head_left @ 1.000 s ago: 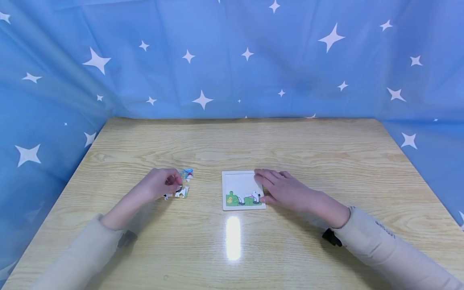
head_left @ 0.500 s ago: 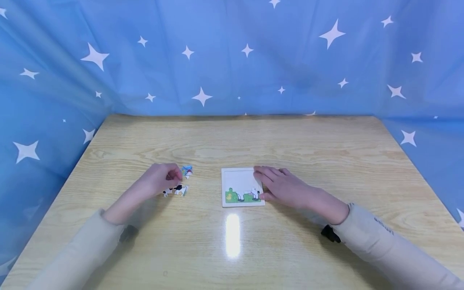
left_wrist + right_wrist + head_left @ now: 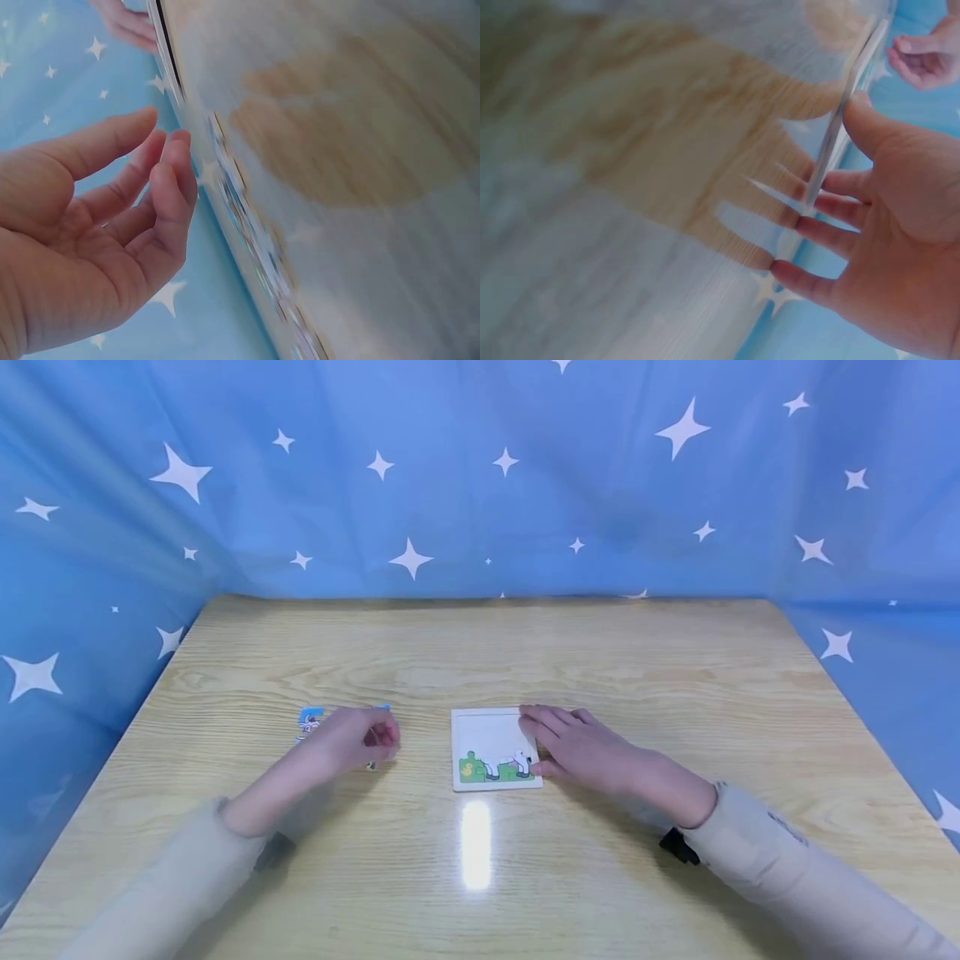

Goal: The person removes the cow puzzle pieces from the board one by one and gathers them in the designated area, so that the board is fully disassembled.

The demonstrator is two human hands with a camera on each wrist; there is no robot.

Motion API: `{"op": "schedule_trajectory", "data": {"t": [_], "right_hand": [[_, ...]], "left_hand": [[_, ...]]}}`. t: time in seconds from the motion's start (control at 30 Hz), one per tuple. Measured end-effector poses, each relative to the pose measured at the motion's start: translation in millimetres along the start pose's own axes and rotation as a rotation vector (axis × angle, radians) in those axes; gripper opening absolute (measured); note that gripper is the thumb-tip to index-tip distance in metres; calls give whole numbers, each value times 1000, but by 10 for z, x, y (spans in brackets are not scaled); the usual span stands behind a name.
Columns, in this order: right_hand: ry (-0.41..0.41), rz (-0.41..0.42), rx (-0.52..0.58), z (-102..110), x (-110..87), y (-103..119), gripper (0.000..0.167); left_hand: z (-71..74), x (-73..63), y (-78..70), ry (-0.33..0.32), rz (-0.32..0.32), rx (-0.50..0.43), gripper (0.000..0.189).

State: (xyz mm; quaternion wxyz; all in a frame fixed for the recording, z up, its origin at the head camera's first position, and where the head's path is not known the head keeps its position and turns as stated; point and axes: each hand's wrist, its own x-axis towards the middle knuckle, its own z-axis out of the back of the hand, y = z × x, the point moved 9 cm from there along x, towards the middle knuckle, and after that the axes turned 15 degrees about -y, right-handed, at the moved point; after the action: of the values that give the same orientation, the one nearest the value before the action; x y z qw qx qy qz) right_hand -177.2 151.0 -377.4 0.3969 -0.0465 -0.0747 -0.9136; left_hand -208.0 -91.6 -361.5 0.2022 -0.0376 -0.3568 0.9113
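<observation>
1. So the left hand (image 3: 348, 739) has shifted right over the loose pieces (image 3: 309, 718), baring the ones on its left.
2. It's loosely curled, thumb apart from fingers, holding nothing I can see. Fingers on the right hand (image 3: 581, 747) are spread, touching the puzzle tray (image 3: 487, 731) at its right edge.
3. Risk, imo: clumsy fingertips could scatter pieces; too light a touch might let the tray skid.
4. Tray's mid-worktop (image 3: 637, 660): white, squarish, near strip filled green-and-white, far part bare.
</observation>
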Motion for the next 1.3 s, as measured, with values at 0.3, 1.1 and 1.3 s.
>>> {"op": "schedule_trajectory", "data": {"t": [0.3,1.1,1.3], "right_hand": [[2,-15,6,-6,20,5,69],[-8,-11,-6,-3,-21,30,64],[-20,1,-19,11,-3,40,65]], "left_hand": [[-211,91,-203,43,-52,36,15],[-626,224,-624,140,-205,84,31],[-645,254,-683,160,-197,143,34]]}}
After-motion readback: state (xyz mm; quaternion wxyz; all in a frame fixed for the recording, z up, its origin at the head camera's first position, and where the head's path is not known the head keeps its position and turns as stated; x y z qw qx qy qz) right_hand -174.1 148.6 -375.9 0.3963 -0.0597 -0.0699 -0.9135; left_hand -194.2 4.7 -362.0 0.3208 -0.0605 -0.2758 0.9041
